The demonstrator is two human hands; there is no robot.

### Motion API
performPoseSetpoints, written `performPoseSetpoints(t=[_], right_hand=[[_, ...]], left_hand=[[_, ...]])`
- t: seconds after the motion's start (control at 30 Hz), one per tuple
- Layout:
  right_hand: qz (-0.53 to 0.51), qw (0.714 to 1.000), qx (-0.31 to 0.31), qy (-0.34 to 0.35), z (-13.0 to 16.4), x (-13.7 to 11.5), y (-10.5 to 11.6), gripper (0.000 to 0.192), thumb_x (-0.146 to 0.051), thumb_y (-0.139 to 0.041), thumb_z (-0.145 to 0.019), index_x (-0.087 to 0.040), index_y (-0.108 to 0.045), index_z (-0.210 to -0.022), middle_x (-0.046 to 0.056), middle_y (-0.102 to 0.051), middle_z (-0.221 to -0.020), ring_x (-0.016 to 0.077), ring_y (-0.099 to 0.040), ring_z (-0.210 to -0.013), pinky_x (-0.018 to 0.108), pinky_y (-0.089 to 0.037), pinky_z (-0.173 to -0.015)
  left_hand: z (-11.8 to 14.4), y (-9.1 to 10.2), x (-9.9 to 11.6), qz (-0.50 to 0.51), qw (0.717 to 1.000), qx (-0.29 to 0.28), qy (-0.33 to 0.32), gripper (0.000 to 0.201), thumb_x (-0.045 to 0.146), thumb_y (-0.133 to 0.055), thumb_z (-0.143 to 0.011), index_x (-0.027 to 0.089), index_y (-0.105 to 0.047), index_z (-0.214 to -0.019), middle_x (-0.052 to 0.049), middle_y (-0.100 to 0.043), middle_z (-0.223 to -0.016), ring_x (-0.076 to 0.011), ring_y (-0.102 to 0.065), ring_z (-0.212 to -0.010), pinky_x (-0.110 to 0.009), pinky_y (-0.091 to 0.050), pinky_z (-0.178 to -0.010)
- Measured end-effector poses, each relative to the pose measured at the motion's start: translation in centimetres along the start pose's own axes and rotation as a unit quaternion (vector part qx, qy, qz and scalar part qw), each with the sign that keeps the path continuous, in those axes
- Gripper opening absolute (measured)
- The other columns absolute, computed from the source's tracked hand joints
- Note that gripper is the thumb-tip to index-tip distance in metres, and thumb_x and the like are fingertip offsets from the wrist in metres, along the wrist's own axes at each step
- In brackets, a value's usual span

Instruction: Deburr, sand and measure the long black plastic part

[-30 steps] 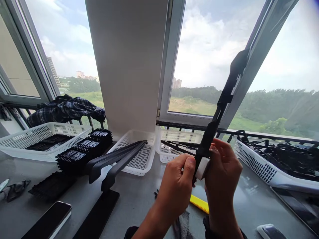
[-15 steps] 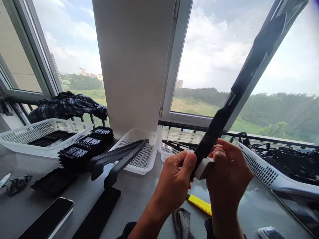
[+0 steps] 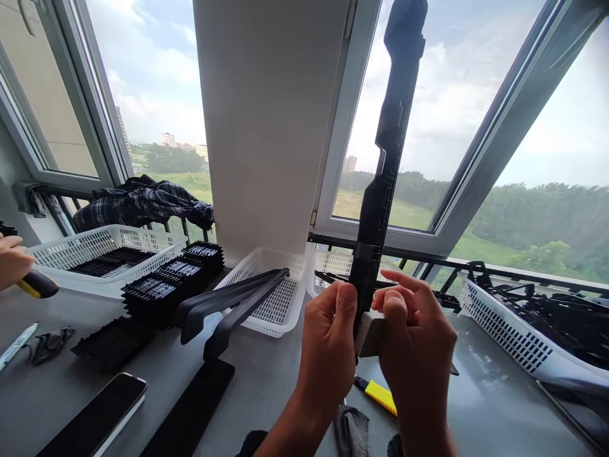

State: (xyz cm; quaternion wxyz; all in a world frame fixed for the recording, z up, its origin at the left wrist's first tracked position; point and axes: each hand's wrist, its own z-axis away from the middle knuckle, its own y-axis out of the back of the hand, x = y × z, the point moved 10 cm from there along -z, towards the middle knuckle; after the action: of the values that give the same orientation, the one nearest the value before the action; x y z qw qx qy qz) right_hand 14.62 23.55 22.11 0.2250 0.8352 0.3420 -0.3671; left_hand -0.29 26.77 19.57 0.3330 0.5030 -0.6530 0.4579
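Note:
My left hand (image 3: 333, 333) is closed round the lower end of a long black plastic strip (image 3: 380, 165), which stands nearly upright before the window. A small pale grey block (image 3: 370, 333) rests against the strip's lower end. My right hand (image 3: 416, 339) pinches this block, fingers curled and the index finger slightly raised. What the block is made of I cannot tell. Below my hands, a yellow-handled tool (image 3: 380, 397) lies on the table beside a grey cloth (image 3: 351, 428).
At far left another person's hand (image 3: 14, 259) holds a black-and-yellow handle. White baskets (image 3: 280, 327) line the window side, near stacked black grids (image 3: 166, 282) and curved black pieces (image 3: 242, 311). A phone (image 3: 95, 419) lies front left; black parts fill a right-hand basket (image 3: 504, 327).
The black strip has swung from leaning right to nearly upright, and both my hands moved slightly left with it. Another person's hand with a handle has come into view at left.

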Motion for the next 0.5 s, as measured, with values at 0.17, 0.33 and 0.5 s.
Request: performPoseSetpoints(t=[0.17,0.33,0.5], right_hand=[[0.006,0.999,0.041,0.008,-0.7,0.2,1.6,0.030,-0.037,-0.057,-0.094,-0.018,-0.075,-0.108,0.001,-0.070,-0.071,0.0169,-0.064,-0.057,0.026,-0.047,-0.053],[-0.006,0.997,0.076,0.019,-1.2,0.5,2.9,0.030,-0.038,-0.060,-0.093,-0.017,-0.075,-0.108,0.001,-0.068,-0.070,0.0177,-0.065,-0.061,0.026,-0.048,-0.055],[-0.022,0.996,0.089,0.002,-1.4,1.1,3.5,0.030,-0.039,-0.062,-0.092,-0.017,-0.075,-0.108,0.000,-0.067,-0.071,0.0163,-0.063,-0.058,0.025,-0.044,-0.051]], left_hand=[[0.3,-1.5,-0.7,-0.019,0.998,-0.052,0.005,0.062,0.075,-0.046,-0.102,0.022,-0.040,-0.070,0.005,-0.036,-0.066,-0.0117,-0.030,-0.061,-0.026,-0.028,-0.053],[0.7,-2.8,-1.7,-0.031,0.994,-0.103,0.035,0.056,0.069,-0.046,-0.104,0.023,-0.043,-0.073,0.005,-0.040,-0.067,-0.0115,-0.037,-0.059,-0.026,-0.031,-0.054],[1.1,-3.5,-2.1,-0.043,0.989,-0.130,0.052,0.054,0.067,-0.045,-0.105,0.022,-0.049,-0.075,0.004,-0.046,-0.064,-0.0119,-0.043,-0.056,-0.026,-0.031,-0.054]])
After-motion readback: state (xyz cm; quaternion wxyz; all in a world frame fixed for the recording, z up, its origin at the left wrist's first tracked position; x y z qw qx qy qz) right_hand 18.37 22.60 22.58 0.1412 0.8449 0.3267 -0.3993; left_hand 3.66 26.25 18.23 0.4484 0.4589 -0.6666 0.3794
